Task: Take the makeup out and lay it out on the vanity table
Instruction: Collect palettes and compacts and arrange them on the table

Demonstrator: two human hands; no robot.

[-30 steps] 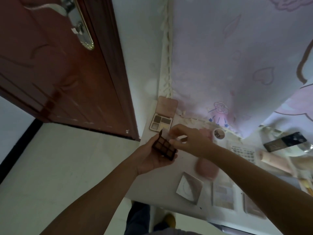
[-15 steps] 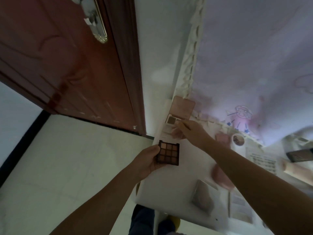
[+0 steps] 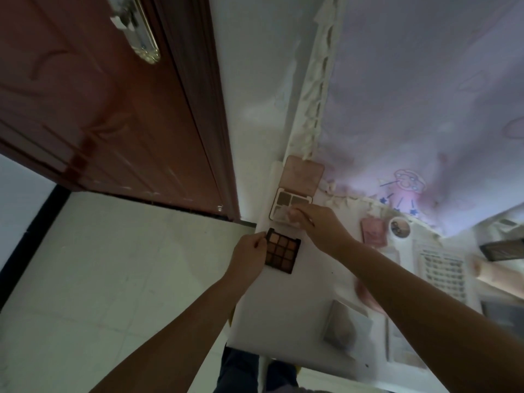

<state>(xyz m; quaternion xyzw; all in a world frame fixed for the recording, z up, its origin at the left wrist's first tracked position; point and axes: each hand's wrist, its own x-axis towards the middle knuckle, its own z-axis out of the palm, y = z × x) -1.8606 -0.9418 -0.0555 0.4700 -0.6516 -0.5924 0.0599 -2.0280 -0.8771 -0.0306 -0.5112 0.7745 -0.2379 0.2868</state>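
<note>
Head view: left hand (image 3: 249,258) grips the dark eyeshadow palette (image 3: 282,254) flat on the tabletop's (image 3: 295,313) far-left corner, squaring it below the pink open palette (image 3: 295,199), which right-hand fingers (image 3: 295,215) pinch, seemingly to align it

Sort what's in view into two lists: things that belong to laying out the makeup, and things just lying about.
Part of the job:
dark eyeshadow palette, held at its edge by the left hand
open pink palette, right hand at it
vanity table

Just there:
brown door
printed curtain
tiled floor
</note>
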